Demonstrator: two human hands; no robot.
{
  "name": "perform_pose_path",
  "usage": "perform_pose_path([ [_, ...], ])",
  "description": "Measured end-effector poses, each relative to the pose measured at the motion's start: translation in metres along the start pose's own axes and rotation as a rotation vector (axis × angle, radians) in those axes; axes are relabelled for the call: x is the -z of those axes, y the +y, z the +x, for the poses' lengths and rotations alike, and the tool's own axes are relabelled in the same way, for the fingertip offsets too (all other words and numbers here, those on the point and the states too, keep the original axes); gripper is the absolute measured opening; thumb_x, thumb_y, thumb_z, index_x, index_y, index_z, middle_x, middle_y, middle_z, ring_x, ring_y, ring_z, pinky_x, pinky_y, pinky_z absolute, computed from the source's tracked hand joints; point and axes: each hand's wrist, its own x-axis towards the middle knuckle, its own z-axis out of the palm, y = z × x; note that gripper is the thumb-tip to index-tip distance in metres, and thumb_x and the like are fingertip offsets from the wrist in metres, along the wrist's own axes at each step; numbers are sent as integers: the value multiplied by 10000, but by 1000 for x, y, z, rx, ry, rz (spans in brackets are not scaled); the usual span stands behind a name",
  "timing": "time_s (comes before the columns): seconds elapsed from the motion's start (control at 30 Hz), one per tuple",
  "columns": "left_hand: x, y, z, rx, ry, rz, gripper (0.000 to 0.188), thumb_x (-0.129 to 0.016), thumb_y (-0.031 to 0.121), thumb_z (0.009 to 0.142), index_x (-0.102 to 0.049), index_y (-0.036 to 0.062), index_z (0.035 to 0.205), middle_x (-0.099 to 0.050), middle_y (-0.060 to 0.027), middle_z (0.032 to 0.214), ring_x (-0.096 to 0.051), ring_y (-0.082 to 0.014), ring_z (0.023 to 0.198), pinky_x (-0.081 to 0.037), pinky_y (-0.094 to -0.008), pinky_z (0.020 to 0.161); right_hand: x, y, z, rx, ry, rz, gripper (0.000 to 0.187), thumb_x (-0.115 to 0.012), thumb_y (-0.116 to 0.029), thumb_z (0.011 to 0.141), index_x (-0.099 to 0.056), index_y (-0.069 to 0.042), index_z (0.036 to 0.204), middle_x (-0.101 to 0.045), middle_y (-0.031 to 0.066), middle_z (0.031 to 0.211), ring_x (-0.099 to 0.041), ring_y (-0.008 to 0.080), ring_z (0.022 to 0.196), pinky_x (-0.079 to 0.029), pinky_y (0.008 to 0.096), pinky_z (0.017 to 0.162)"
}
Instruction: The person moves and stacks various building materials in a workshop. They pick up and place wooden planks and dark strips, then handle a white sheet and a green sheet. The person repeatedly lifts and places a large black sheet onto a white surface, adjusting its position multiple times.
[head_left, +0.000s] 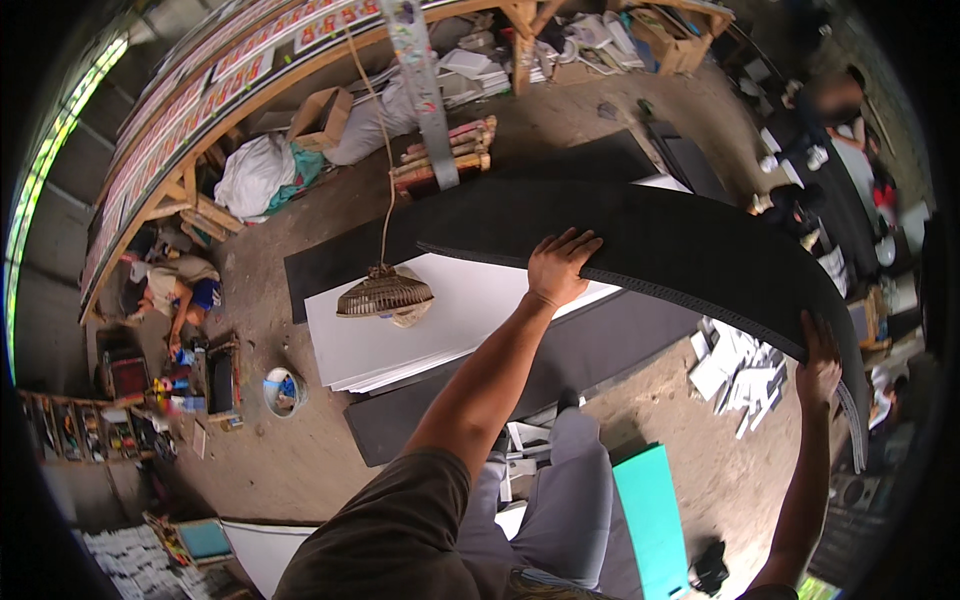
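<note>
A long stack of black foam-like sheets arches in front of me, its layered near edge showing and its right end drooping. My left hand grips that near edge around the middle, fingers over the top. Toward the right end, my right hand is closed on the same edge, its fingers lying on the black surface. Whatever the thumbs do underneath is hidden. Below the bent stack lies a pile of white sheets, partly covered by it, with a flat black sheet on the near side.
A caged, dusty fixture hangs from a cord left of my left hand. White offcuts litter the floor near my right arm. A teal sheet lies by my legs. A bucket stands left; people work at both sides.
</note>
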Motion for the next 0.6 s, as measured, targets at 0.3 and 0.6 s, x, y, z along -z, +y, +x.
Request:
perform_pose_path([
  [0.3, -36, -119, 25, 208, 167, 97, 582, -719, 65, 696, -718, 201, 1262, -706, -5, 1334, -651, -252, 1260, -495, -458, 1056, -72, -43, 226, 297, 32, -25, 874, -688, 97, 743, -505, -234, 1531, -552, 108, 1510, -509, 366, 1401, -425, 522, 1143],
  [0.6, -74, -216, 17, 463, 197, 291, 484, -654, 128, 810, -719, 242, 1275, -707, 21, 1341, -633, -228, 1296, -433, -471, 1098, -186, -128, 394, 494, -87, -2, 971, -745, 62, 699, -468, -287, 1562, -490, 75, 1582, -461, 351, 1456, -394, 565, 1172],
])
